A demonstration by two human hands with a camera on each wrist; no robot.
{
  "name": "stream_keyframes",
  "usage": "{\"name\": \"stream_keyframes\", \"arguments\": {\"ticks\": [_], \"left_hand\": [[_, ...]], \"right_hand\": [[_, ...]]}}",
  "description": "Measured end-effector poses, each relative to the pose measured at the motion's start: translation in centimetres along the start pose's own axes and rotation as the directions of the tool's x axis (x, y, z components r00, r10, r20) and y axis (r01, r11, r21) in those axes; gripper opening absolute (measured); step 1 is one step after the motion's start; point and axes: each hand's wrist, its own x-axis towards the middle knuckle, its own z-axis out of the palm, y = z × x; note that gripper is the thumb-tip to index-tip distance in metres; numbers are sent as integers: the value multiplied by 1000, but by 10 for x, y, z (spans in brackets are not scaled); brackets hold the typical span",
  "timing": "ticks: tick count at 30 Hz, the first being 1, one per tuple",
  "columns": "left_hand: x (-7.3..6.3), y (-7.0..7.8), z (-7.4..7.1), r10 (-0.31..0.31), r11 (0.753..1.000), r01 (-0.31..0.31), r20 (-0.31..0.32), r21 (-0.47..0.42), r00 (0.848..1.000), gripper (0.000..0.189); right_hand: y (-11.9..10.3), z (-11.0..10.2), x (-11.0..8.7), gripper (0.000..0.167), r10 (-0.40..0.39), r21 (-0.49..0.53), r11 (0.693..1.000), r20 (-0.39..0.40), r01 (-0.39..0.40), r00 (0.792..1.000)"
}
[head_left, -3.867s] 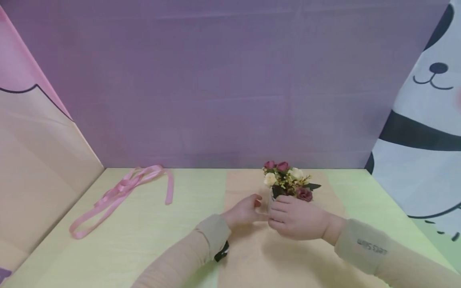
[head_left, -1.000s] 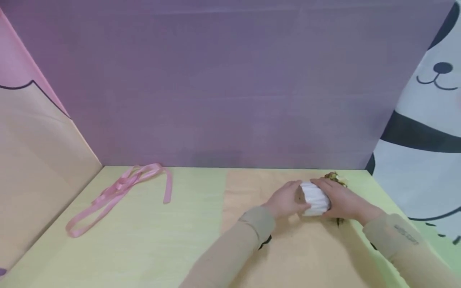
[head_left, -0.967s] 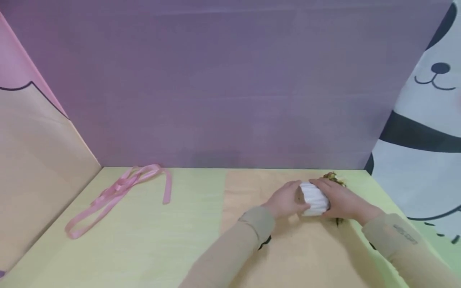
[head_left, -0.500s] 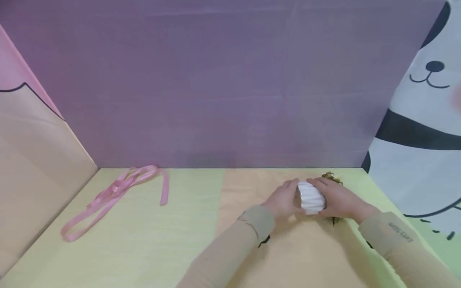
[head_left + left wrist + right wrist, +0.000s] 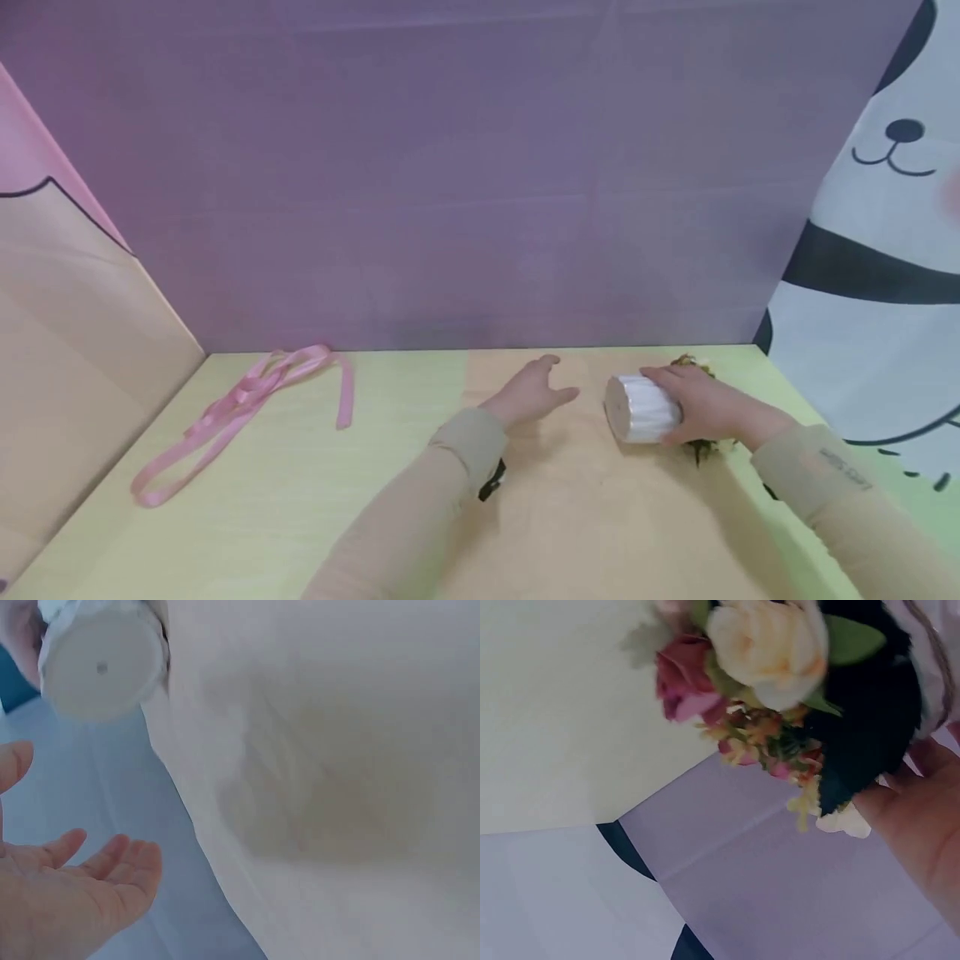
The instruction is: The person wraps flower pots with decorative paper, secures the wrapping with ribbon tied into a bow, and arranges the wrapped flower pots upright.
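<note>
A white, ridged flowerpot (image 5: 647, 410) lies on its side at the right of the table, its round base facing left. My right hand (image 5: 712, 406) grips the pot near its rim. Past that hand, artificial flowers (image 5: 769, 649) in cream and dark pink, with dark green leaves, stick out of the pot; in the head view the hand hides most of them. My left hand (image 5: 527, 394) is held apart from the pot, to its left, thumb and fingers spread and holding nothing. The left wrist view shows the pot's base (image 5: 101, 667) with a small mark at its centre.
A long pink ribbon (image 5: 240, 398) lies in loose loops on the left of the table. The table cover (image 5: 600, 517) has a peach band between pale green areas. A purple backdrop (image 5: 450, 183) stands behind, with a panda-print panel (image 5: 862, 350) at the right.
The flowerpot, upright in the earliest frame, has been tipped onto its side further right. Since half a second ago my left hand has let go and drawn left, while the right keeps its grip.
</note>
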Motion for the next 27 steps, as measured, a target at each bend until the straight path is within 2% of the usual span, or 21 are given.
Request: {"name": "stream_keyframes", "arguments": {"ticks": [6,12,18,23,25,27], "left_hand": [[-13,-29,-24,-76,994,72,-45,-80,996,61],[-26,-58,-40,-147,977,128,-109,-170,983,56],[-40,-85,-47,-247,948,219,-98,-233,964,56],[-48,-94,-50,-278,931,246,-84,-270,957,56],[-50,-96,-53,-297,910,262,-65,-322,953,57],[-52,-98,-55,-321,876,281,-39,-393,946,60]], "right_hand": [[-4,-5,0,93,-35,-30,999,8,35,999],[-7,-5,-3,87,-3,-30,1000,-14,2,1000],[-11,-8,-2,73,-44,18,999,-51,45,998],[-10,-5,-2,71,-30,55,998,-37,32,999],[-9,-4,-2,70,-19,60,998,-38,21,999],[-8,-2,-2,69,-13,60,998,-45,16,999]]}}
